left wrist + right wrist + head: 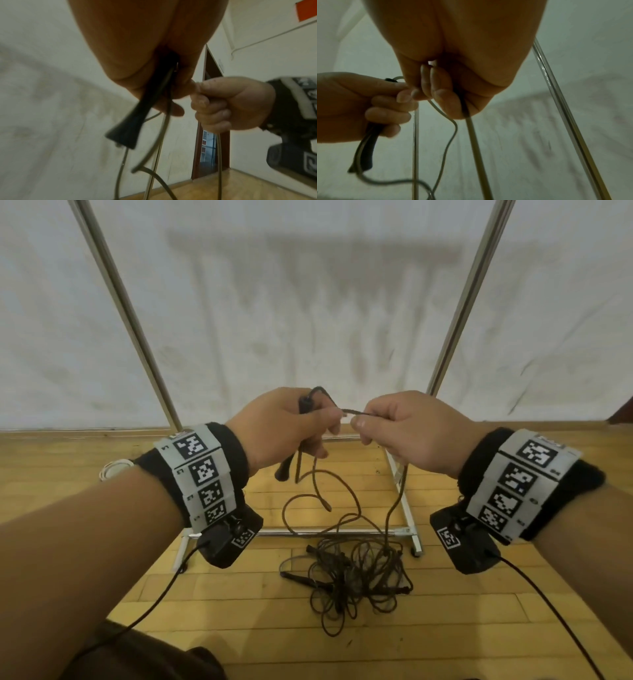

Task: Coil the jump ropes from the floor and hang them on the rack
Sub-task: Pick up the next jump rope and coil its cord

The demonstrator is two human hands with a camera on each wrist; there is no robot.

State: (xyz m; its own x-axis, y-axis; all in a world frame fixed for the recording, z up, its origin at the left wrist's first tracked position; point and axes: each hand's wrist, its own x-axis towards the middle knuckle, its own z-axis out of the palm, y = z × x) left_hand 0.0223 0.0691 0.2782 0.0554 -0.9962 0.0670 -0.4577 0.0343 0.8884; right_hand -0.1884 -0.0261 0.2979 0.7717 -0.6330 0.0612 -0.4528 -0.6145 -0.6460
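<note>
Fingers (329, 414) of both hands around a label-less jump rope (356, 412).

Jump ropes and rack, centre of the head view

1 dark jump rope (320, 494) is lifted at centre frame: its black flared handle (284, 470) points down and left, and its thin cord loops down to the floor. The other jump ropes (356, 573) lie in a tangled dark pile on the wooden floor at lower centre, black handles poking out on the left. The rack (329, 531) is bare silver metal: 2 uprights slant up toward the top corners and a low base bar crosses just above the pile.
</note>
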